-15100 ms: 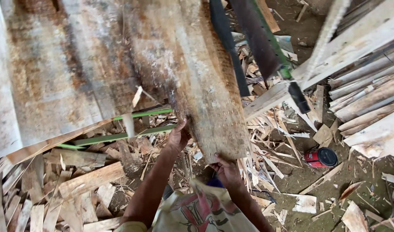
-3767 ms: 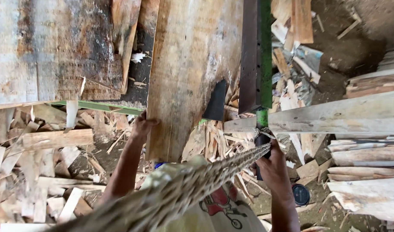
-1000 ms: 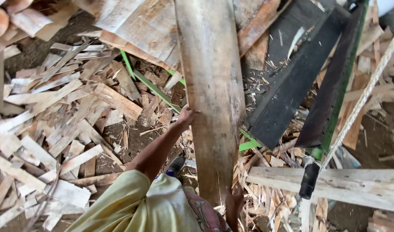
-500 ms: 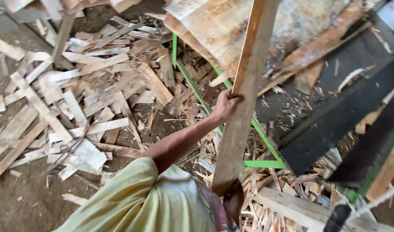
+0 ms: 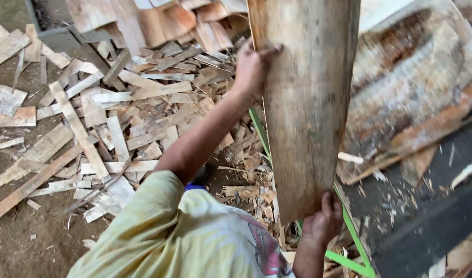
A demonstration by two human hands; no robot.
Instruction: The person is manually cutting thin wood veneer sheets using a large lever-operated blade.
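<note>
Gripping a long wooden slab (image 5: pixel 305 113) upright before the person — left hand (image 5: pixel 254 69) fingers curled over its left edge, right hand (image 5: pixel 326 221) fingers clasping its lower end — above scattered wood offcuts (image 5: pixel 107 118).

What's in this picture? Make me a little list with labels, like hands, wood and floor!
left hand: grips the left edge of the wooden slab
right hand: holds the slab's lower end from underneath
slab: long, pale, rough, lifted off the ground
floor: wood offcuts scattered over bare dirt
right side: green metal frame and a dark belt
clothing: yellow shirt
</note>
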